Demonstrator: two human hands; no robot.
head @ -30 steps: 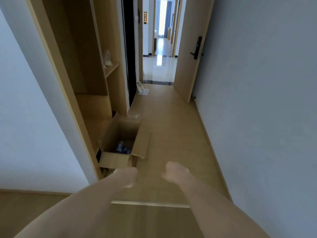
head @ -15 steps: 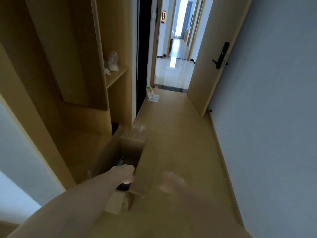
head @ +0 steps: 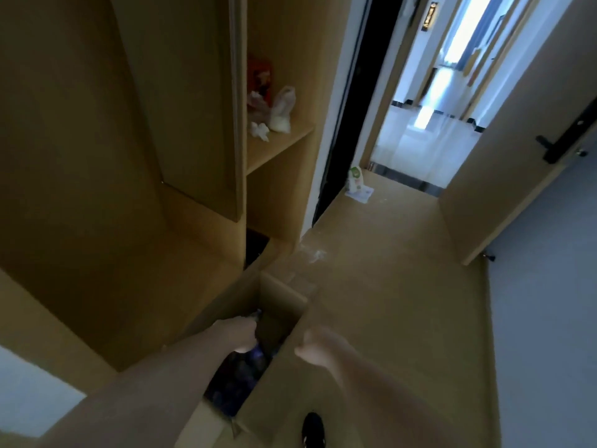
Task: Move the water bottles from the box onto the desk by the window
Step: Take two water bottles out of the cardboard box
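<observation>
An open cardboard box (head: 286, 294) stands on the wooden floor beside the wardrobe. Several water bottles (head: 237, 379) with dark blue wrapping lie in its shadowed bottom. My left hand (head: 239, 334) is down inside the box, its fingers curled round the top of one bottle whose neck (head: 257, 314) pokes out past the knuckles. Blurred by motion, my right hand (head: 315, 347) hovers over the box's right flap with loosely curled fingers and holds nothing.
A wooden wardrobe (head: 129, 189) rises on the left, with plastic bags (head: 281, 111) on its shelf. Ahead, an open door (head: 517, 163) leads to a bright corridor. A white and green pack (head: 355, 179) sits on the floor by the doorway. My shoe (head: 312, 428) is beside the box.
I have stepped closer and bent over the box. My left hand has gone from above the box down into it among the bottles. My right hand stays beside it.
</observation>
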